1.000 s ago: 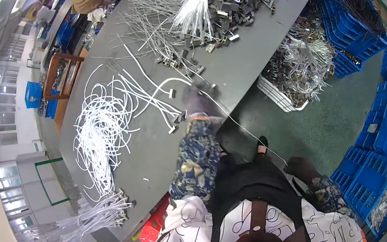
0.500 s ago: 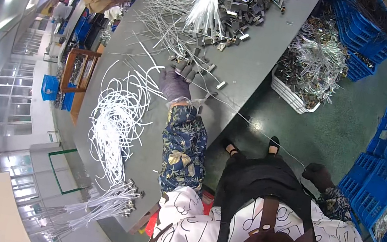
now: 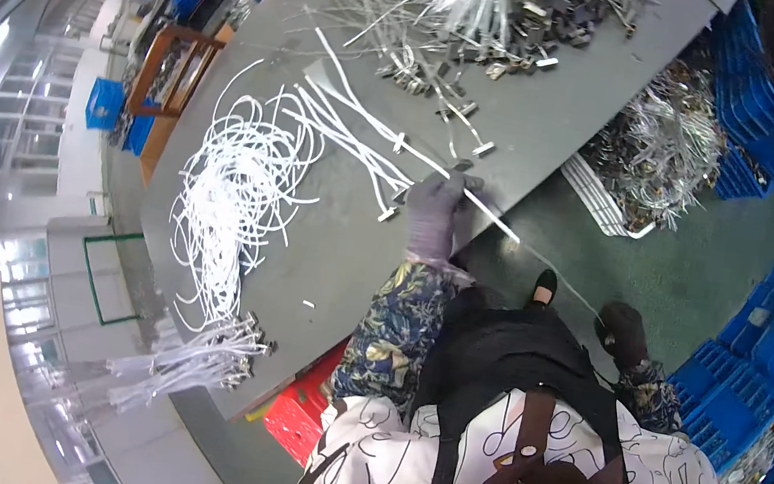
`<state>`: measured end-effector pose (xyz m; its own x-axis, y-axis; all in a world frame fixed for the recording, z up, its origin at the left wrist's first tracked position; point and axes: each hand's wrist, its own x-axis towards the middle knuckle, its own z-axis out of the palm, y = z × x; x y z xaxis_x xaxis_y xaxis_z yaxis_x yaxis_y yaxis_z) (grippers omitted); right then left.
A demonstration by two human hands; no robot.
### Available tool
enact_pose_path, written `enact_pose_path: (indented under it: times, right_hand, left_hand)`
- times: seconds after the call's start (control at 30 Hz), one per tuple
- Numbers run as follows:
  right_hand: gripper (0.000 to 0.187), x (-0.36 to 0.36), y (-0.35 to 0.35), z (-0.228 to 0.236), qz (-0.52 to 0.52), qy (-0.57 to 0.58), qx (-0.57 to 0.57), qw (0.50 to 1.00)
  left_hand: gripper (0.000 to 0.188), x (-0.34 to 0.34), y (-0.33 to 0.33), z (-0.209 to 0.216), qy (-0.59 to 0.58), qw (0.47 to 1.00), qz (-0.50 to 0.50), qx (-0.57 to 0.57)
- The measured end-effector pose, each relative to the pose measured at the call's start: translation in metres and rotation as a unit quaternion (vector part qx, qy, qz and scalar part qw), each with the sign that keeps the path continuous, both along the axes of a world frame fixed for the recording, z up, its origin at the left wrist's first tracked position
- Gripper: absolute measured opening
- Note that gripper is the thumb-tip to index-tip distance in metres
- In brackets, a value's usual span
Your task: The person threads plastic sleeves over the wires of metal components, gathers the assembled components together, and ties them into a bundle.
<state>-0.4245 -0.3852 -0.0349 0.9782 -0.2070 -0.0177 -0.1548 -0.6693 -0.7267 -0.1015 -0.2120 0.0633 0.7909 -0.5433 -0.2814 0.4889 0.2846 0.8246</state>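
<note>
My left hand [image 3: 437,215], in a dark glove, is closed around a white tube [image 3: 497,222] at the table's right edge. From the tube's near end a thin wire [image 3: 559,277] runs across over the floor to my right hand [image 3: 622,334], also gloved. That hand is closed on the wire, its fingertips partly hidden. Left of my left hand lie several white tubes [image 3: 347,142] with small connectors at their near ends. Beyond it sits a heap of thin wires with dark block-shaped connectors [image 3: 569,18].
A tangled pile of white tubes [image 3: 235,177] lies on the grey table [image 3: 323,262], with bundled wires [image 3: 206,360] at its near corner. To the right, a white basket [image 3: 607,198] of wires, blue crates [image 3: 761,88] and more blue crates [image 3: 719,381] stand on the floor.
My left hand has moved right and nearer my body, now with a white tube around the wire. My right hand has shifted slightly. The view has turned a little.
</note>
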Motion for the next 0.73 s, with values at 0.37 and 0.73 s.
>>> enact_pose_path:
  times: [0.37,0.73]
  right_hand:
    - [0.043,0.267,0.082,0.094,0.024,-0.1,0.203,0.974]
    - [0.027,0.316,0.031,0.035,-0.148,-0.187,-0.088,0.967]
  left_hand:
    - [0.027,0.061,0.058,0.007,-0.248,0.857,0.024,0.45]
    - [0.035,0.203,0.176,-0.051,-0.136,0.959,0.123,0.215]
